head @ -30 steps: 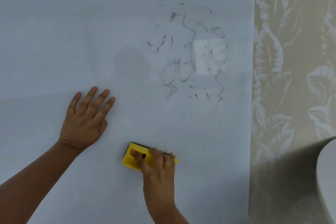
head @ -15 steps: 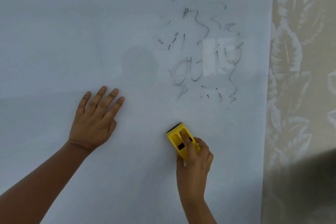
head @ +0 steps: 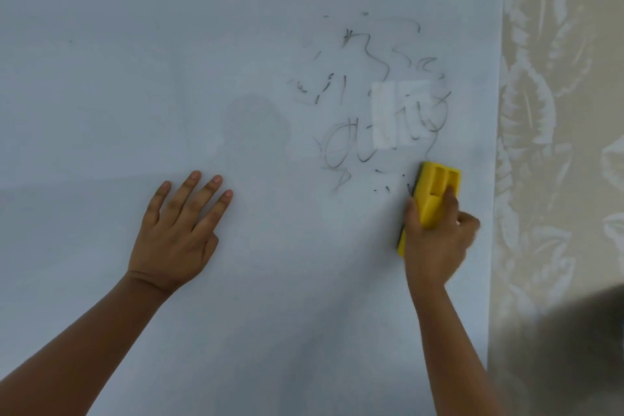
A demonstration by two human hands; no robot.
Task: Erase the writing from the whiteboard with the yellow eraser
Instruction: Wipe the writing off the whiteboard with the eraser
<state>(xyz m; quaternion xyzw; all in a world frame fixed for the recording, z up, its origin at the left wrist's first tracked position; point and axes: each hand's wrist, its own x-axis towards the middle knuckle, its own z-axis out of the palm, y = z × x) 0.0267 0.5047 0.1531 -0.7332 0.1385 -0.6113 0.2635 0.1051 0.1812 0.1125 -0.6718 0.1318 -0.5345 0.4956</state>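
The whiteboard (head: pixel 169 61) fills most of the view. Faint, smeared dark scribbles (head: pixel 374 101) sit in its upper right part, with a bright window reflection over them. My right hand (head: pixel 435 240) is shut on the yellow eraser (head: pixel 435 189), which stands nearly upright and is pressed on the board at the lower right edge of the scribbles. A dark felt strip shows on the eraser's left side. My left hand (head: pixel 179 230) lies flat on the board to the left, fingers spread, holding nothing.
The board's right edge (head: pixel 499 145) runs top to bottom, close to the eraser. Beyond it is beige wallpaper with a pale leaf pattern (head: pixel 557 111). A dark blurred shape (head: pixel 574 348) sits at the lower right.
My right hand has swept the eraser from the lower middle of the board up and to the right, turning it upright, onto the scribbles' lower edge. My left hand has stayed flat on the board.
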